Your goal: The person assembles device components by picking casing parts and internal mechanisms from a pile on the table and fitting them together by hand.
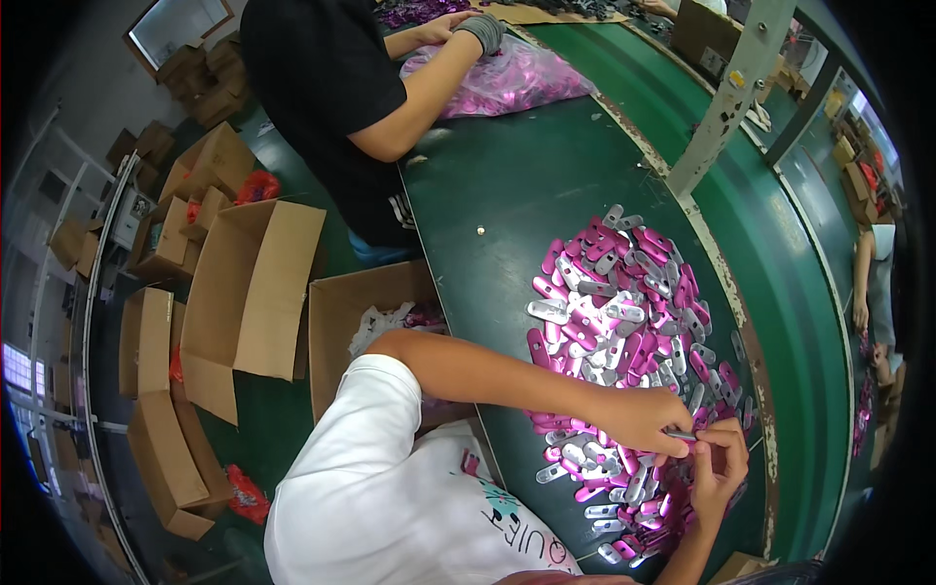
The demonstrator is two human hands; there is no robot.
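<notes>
My left hand (pixel 639 419) reaches in from the left over a pile of pink and silver metal pieces (pixel 624 331). Its fingers are closed on a small, narrow grey metal piece (pixel 681 435). Close against it is my right hand (pixel 720 466), with thumb and fingertips pinched at the end of the same piece. The loose pieces are small, elongated and rounded, many with a hole, and they lie heaped under and around both hands. My fingers partly hide the held piece, so its full shape does not show.
The pile lies on a green table (pixel 487 283) beside a green conveyor belt (pixel 790 263). A metal post (pixel 726 117) rises at the table's edge. At far left a co-worker in black handles a plastic bag (pixel 517 78) of pink pieces. Open cardboard boxes (pixel 283 283) stand left.
</notes>
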